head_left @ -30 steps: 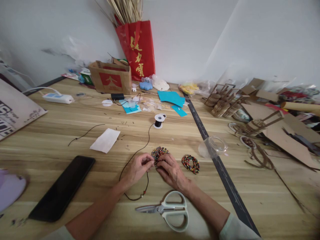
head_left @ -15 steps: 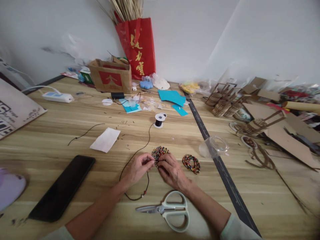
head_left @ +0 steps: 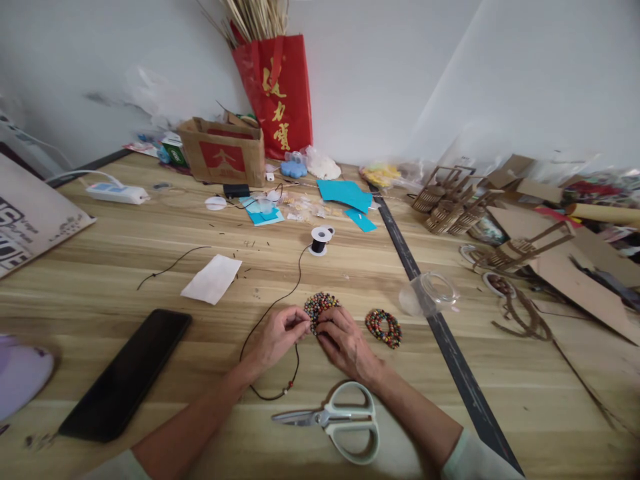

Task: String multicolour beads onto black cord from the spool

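My left hand (head_left: 281, 333) is closed in a pinch, with the black cord (head_left: 297, 363) running up into its fingertips. That cord loops round below the hand and carries a few small red and pale beads (head_left: 289, 387). My right hand (head_left: 345, 340) is bent over the near right side of a pile of multicoloured beads (head_left: 320, 305). Its fingertips are pressed together close to the left ones; what they hold is hidden. The cord leads back to a white spool (head_left: 319, 241) standing upright behind the pile. Right of my right hand lies a coiled bead string (head_left: 383, 328).
Scissors (head_left: 345, 420) with pale green handles lie in front of my hands. A black phone (head_left: 127, 373) and white paper (head_left: 212, 279) lie on the left. A clear plastic cup (head_left: 423, 295) is tipped on its side at right. Small woven baskets (head_left: 445, 207) stand further back.
Both hands keep nearly the same pose beside the bead pile. The whole view has shifted very slightly; nothing on the table has visibly moved.
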`<state>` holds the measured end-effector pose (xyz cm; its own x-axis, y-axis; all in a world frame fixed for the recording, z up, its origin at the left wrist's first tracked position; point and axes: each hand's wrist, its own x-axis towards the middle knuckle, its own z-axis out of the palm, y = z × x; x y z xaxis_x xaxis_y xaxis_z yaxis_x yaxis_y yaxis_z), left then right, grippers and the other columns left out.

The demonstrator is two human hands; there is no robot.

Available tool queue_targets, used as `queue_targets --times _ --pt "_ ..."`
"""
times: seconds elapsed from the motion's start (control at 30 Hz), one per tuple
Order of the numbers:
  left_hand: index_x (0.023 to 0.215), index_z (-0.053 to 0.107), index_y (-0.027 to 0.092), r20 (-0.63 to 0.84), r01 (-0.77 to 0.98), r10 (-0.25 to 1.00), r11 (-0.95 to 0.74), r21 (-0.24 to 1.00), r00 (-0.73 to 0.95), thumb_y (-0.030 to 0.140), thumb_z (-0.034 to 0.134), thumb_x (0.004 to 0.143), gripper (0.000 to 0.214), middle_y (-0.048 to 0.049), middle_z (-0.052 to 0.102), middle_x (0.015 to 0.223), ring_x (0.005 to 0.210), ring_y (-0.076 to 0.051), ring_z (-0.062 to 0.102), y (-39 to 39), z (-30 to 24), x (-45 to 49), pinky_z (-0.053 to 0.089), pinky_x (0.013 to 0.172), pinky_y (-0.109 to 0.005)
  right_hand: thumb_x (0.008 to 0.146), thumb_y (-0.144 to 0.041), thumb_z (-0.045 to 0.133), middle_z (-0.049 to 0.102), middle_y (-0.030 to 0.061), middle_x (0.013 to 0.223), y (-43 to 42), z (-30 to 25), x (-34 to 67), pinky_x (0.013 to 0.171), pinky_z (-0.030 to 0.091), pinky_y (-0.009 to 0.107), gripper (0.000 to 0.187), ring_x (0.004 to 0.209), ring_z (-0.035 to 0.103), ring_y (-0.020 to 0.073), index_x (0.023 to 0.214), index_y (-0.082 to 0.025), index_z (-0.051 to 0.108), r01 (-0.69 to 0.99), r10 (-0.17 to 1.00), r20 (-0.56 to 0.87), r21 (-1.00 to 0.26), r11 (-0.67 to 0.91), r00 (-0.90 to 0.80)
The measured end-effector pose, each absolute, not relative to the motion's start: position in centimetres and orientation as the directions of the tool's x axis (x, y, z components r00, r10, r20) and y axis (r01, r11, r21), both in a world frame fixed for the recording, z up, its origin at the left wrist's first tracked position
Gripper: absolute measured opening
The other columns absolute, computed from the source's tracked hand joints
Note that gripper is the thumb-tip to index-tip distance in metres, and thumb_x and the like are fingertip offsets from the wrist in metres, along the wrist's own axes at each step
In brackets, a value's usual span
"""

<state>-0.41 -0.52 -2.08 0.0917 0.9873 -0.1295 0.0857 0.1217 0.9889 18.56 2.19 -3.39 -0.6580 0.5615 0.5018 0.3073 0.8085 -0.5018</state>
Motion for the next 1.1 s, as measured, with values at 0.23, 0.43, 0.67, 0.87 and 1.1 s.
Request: queue_targets --times 0.23,0.43,0.67,0.87,1.1 --pt "0.074 0.06 0.016 -0.117 0.082 0.99 0.11 0.991 0.085 0.03 0.06 0.073 0.014 0.0017 0.058 0.062 0.058 -0.013 0.053 -0.6 -2.0 -0.3 0.043 0.053 -0.022 0.094 -0.013 0.051 0.061 0.0094 0.098 2.2 -3.6 18.5 0.082 0.05 0.04 0.012 0.094 0.055 0.0224 0.096 -0.019 0.061 0.307 0.555 0.519 -0.489 0.817 -0.65" --pt "0.074 0.06 0.016 -0.091 0.116 0.99 0.079 0.99 0.104 0.029 0.059 0.075 0.013 0.002 0.056 0.062 0.059 -0.013 0.052 -0.6 -2.0 -0.4 0.042 0.056 -0.023 0.095 -0.014 0.051 0.062 0.0089 0.098 1.9 -2.8 18.5 0.084 0.051 0.039 0.013 0.094 0.057 0.0211 0.099 -0.019 0.062 0.29 0.561 0.551 -0.503 0.814 -0.618" --pt "0.074 0.061 0.016 -0.05 0.167 0.991 0.029 0.986 0.124 0.029 0.059 0.074 0.013 -0.0005 0.06 0.068 0.064 -0.015 0.054 -0.6 -2.6 -0.4 0.043 0.062 -0.024 0.094 -0.016 0.054 0.063 0.009 0.1 1.8 -2.7 19.0 0.082 0.05 0.035 0.011 0.093 0.059 0.0202 0.1 -0.02 0.061 0.268 0.566 0.584 -0.52 0.811 -0.581" --pt "0.07 0.061 0.017 -0.041 0.192 0.988 0.011 0.981 0.151 0.029 0.059 0.074 0.013 0.0002 0.058 0.065 0.063 -0.015 0.053 -0.7 -2.3 -0.4 0.042 0.061 -0.023 0.093 -0.015 0.053 0.064 0.0061 0.086 1.9 -2.7 18.9 0.075 0.049 0.032 0.009 0.081 0.059 0.0182 0.094 -0.02 0.06 0.248 0.582 0.58 -0.554 0.795 -0.57" --pt "0.071 0.062 0.016 -0.031 0.234 0.983 -0.013 0.972 0.181 0.028 0.059 0.076 0.013 0.0001 0.058 0.064 0.061 -0.014 0.052 -0.8 -1.7 -0.4 0.041 0.059 -0.023 0.092 -0.017 0.054 0.065 0.0054 0.08 1.9 -2.5 18.9 0.068 0.049 0.029 0.006 0.074 0.06 0.0165 0.089 -0.019 0.059 0.265 0.642 0.55 -0.612 0.745 -0.534"
